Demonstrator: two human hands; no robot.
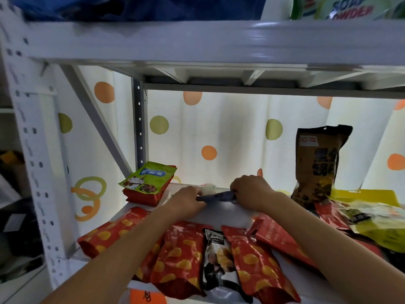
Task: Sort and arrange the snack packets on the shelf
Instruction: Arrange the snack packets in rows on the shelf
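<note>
Both my hands reach deep into the white shelf. My left hand and my right hand grip the two ends of a small dark blue packet held flat just above the shelf. A pale round packet lies right behind it. A green cat-print packet rests on a red packet at the back left. Several red packets with yellow chips and a black-and-white packet lie along the front edge under my forearms. A tall brown-black bag stands at the back right.
Yellow and red packets are piled at the right end of the shelf. A spotted curtain closes the back. The upper shelf beam hangs low overhead, carrying soap powder bags. A perforated white upright stands at left.
</note>
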